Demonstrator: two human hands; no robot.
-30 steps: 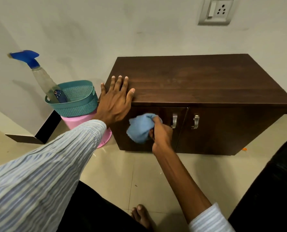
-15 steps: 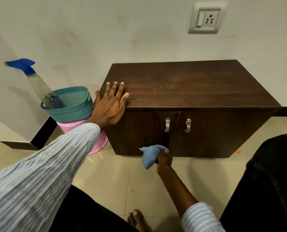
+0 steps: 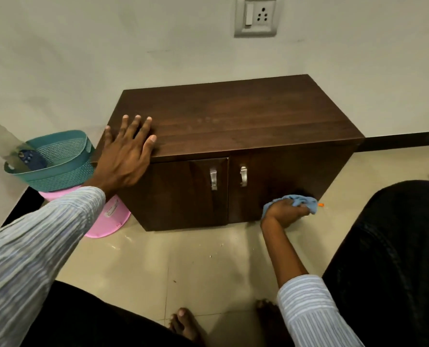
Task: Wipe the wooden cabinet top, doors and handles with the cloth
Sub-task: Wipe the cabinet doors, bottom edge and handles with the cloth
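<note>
Blue cloth pressed low on the right door of the wooden cabinet.

The right hand [image 3: 284,212] grips the bunched cloth [image 3: 299,201] against the lower right corner of the right door [image 3: 283,176], right of centre in the frame. The left hand [image 3: 125,151] lies flat, fingers spread, on the cabinet [image 3: 233,116] top's left front corner (holding nothing). Both metal handles [image 3: 213,177] sit untouched mid-frame.

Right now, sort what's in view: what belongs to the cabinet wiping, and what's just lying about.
In the job:
wooden cabinet
right door
two metal handles
blue cloth, gripped by right hand
left hand, flat on the top

Lying about:
teal basket
spray bottle
pink bucket
wall socket
</note>
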